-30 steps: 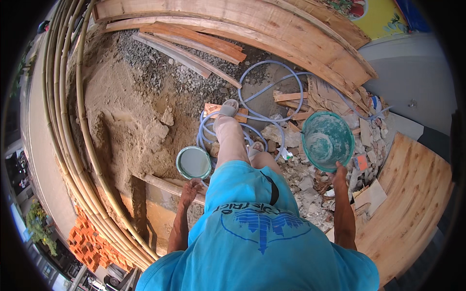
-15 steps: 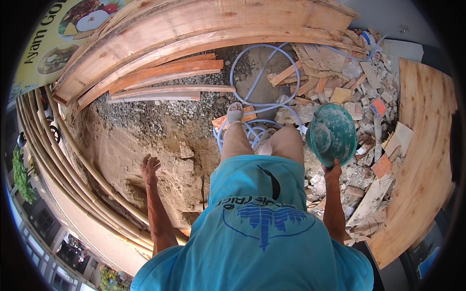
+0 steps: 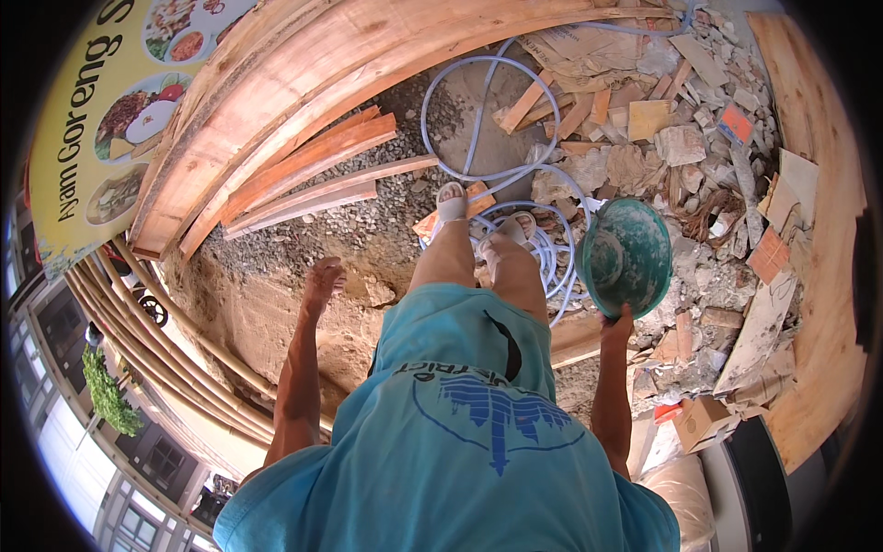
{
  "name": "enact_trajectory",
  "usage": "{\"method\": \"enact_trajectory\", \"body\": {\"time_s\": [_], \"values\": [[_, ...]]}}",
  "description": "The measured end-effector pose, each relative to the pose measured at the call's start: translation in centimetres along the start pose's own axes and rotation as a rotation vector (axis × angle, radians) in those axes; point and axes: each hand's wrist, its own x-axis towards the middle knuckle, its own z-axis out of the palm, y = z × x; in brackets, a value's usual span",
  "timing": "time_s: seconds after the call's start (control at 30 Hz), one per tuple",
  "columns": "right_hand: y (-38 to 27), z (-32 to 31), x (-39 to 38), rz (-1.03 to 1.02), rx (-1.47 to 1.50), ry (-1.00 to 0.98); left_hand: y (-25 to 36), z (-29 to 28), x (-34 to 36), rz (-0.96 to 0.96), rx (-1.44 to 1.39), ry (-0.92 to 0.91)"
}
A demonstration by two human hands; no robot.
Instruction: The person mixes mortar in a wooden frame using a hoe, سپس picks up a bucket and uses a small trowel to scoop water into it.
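A round green basin (image 3: 651,262), its inside smeared with pale grey residue, is tilted so that its hollow faces up toward me. My right hand (image 3: 618,319) grips its near rim, thumb over the edge. My left hand (image 3: 324,281) hangs in the air above the sand (image 3: 262,313), fingers loosely bent and holding nothing. Beneath me, my sandalled feet stand close to a coiled pale blue hose (image 3: 555,253), and a loop of it runs ahead.
Broken rubble (image 3: 699,230) with tiles and wood scraps spreads to the right, beside a large plywood sheet (image 3: 828,304). Long planks (image 3: 303,101) lie across the far left, over gravel (image 3: 276,248). Bamboo poles (image 3: 184,359) and a yellow food banner (image 3: 110,110) line the left. A cardboard box (image 3: 704,423) sits lower right.
The view has turned and shifted, with one foot stepping. My left hand has come inward, its fingers less spread. The basin is still in my right hand.
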Motion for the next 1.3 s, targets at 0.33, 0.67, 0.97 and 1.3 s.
{"method": "enact_trajectory", "body": {"time_s": [0.33, 0.67, 0.97, 1.3], "values": [[2.7, -4.6, -4.3, 0.068, 0.060, 0.114, 7.4, 6.8, -0.9, 0.035, 0.062, -0.129], [4.4, -2.6, -8.7, -0.090, 0.249, 0.183, 12.3, 13.4, 6.1, 0.218, 0.363, -0.357], [1.2, 14.0, -15.5, -0.234, 0.268, 0.118, 32.5, 25.4, 7.2, 0.494, 0.406, -0.678], [4.1, 21.9, -17.7, -0.413, 0.169, 0.067, 39.2, 32.1, 6.9, 0.711, 0.620, -0.899]]}}
